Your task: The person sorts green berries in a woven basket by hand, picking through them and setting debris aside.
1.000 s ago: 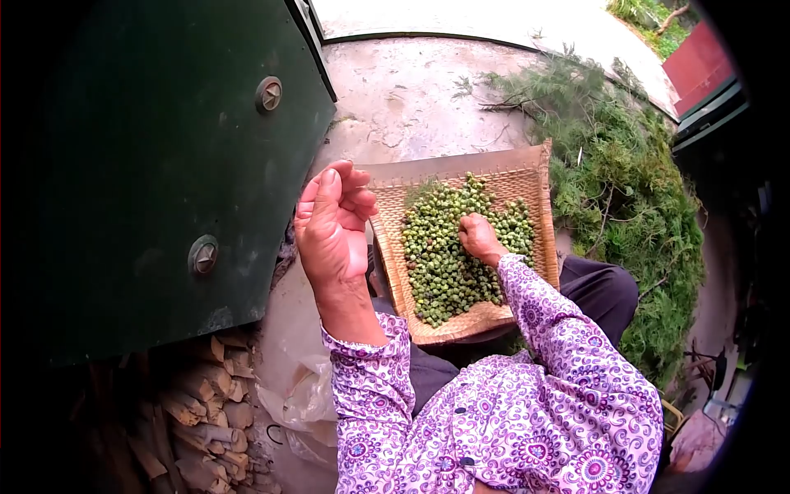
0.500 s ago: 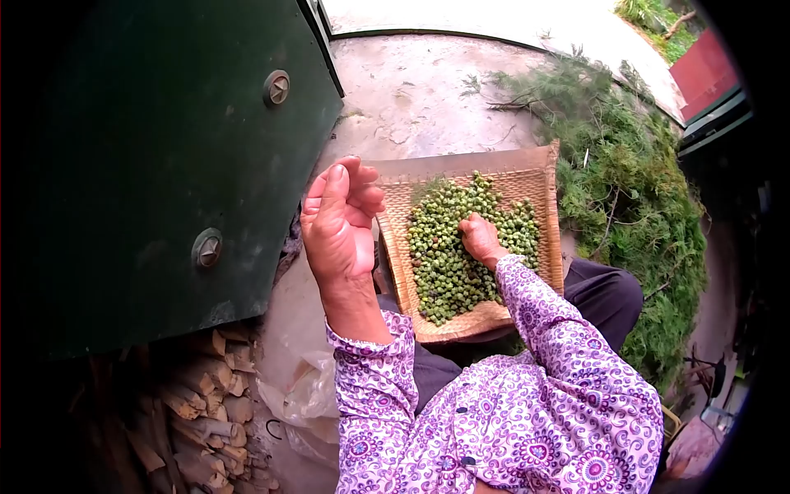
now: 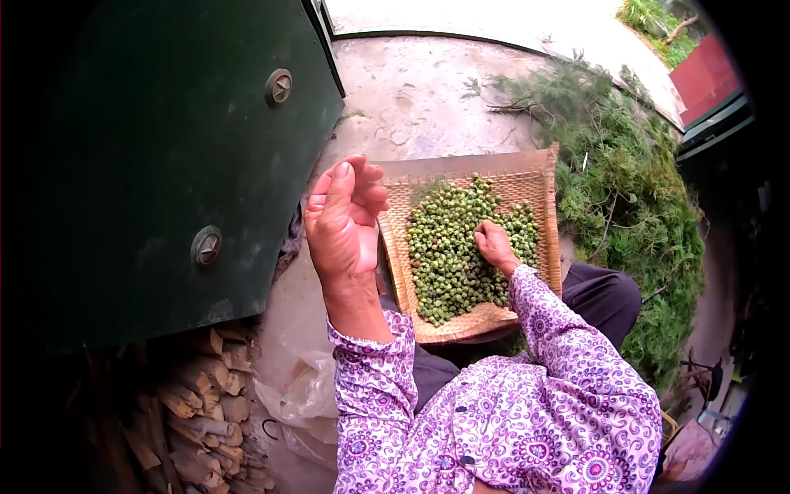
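Observation:
A woven tray [image 3: 473,321] rests on my lap, heaped with small green cones [image 3: 444,259], knobbly and rounded. Over the right part of the heap is my right hand [image 3: 494,244], its fingers pinched together. What lies between those fingertips, if anything, is too small to make out. My left hand [image 3: 346,222] is raised near the tray's upper left corner, palm turned up and inward. Its fingers curve loosely with the thumb standing apart, and nothing shows in the palm.
Cut evergreen branches [image 3: 634,198] are piled to the right of the tray. A dark green metal door [image 3: 173,156] stands on the left, with split firewood [image 3: 210,403] below it. A clear plastic bag [image 3: 309,395] lies beside my left sleeve.
My right hand has shifted slightly right and down over the cones, fingers still pinched. My left hand stays raised in nearly the same place.

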Tool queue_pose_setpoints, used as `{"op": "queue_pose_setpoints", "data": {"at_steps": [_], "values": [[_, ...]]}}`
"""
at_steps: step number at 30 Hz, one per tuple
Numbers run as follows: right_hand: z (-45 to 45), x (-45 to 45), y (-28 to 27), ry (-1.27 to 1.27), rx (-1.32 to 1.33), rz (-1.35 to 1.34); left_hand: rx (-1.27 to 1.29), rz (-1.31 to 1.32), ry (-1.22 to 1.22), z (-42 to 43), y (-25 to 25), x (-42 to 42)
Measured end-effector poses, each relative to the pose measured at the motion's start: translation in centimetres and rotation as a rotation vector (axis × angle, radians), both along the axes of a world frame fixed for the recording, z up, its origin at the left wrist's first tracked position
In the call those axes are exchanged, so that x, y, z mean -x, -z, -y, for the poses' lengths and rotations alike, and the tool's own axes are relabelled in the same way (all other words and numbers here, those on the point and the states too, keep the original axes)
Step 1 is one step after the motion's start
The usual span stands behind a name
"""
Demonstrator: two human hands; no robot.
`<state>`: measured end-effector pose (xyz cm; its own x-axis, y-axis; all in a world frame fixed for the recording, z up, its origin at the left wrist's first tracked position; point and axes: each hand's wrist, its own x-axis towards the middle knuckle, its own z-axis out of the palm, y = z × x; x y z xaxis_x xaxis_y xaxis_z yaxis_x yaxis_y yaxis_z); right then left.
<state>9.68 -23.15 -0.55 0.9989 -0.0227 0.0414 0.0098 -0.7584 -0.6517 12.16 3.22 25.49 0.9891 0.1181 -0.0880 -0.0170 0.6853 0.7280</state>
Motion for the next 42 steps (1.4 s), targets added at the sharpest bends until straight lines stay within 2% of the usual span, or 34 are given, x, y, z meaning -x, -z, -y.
{"op": "queue_pose_setpoints", "data": {"at_steps": [3,4,8,15,17,18,20,22,24,28,33,42], "values": [[2.2,1.2,-1.4,0.249,-0.529,-0.365,-0.002,-0.008,-0.008,0.0,-0.1,0.0],[2.9,1.6,-1.4,0.299,-0.731,-0.375,0.000,-0.012,-0.010,0.1,-0.1,-0.1],[5.4,1.3,-2.0,0.335,-0.825,-0.348,-0.007,-0.004,-0.001,0.4,-0.2,-0.1],[7.9,-2.8,-1.6,0.331,-0.653,-0.226,-0.007,0.011,-0.018,-0.1,0.0,0.0],[8.1,-4.2,-1.5,0.301,-0.351,-0.210,-0.033,0.007,-0.015,-0.1,0.0,0.0],[8.1,-4.9,-1.2,0.299,-0.352,-0.212,-0.042,0.007,-0.022,-0.1,-0.1,0.0],[7.8,-6.2,-0.7,0.206,-0.054,-0.068,-0.051,0.006,-0.033,-0.1,-0.1,0.0],[7.3,-7.4,-0.9,0.185,-0.020,-0.103,-0.047,0.013,-0.036,-0.3,0.0,0.0],[7.0,-8.6,0.2,0.123,0.121,-0.023,-0.054,0.012,-0.043,-0.3,0.0,0.1],[6.4,-9.8,0.9,0.274,0.228,-0.149,-0.026,0.004,-0.057,-0.1,-0.2,0.1],[4.9,-10.4,-0.9,0.388,0.353,-0.374,-0.051,0.014,-0.042,-0.2,-0.1,0.2],[4.2,-10.8,0.5,0.501,0.393,-0.379,-0.057,-0.007,-0.047,-0.3,0.2,0.2]]}}
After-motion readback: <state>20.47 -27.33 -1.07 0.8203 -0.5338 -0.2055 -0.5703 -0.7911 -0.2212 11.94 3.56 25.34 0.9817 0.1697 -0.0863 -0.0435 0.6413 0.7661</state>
